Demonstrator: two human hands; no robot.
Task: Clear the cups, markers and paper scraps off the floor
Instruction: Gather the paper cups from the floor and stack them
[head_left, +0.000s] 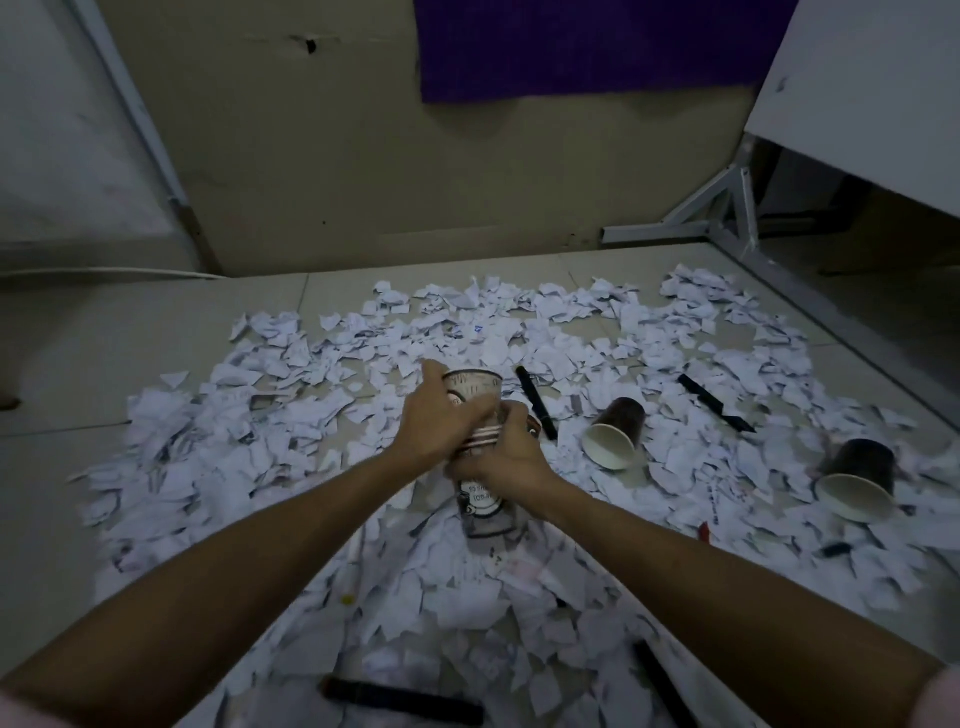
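The person is nesting cups. The left hand (436, 415) grips the upper cup (475, 387), mouth toward the camera; the right hand (506, 452) holds the stack (480, 501) by its rims. To do it well, I think the upper cup must go in straight, with the grip on the stack firm but not crushing the thin paper.

The cups are paper, dark outside with white print, white inside. 2 more cups (615, 431) (857, 480) lie on their sides to the right on the scraps (260, 415), which cover much of the floor (78, 364). Black markers (537, 402) lie among them.
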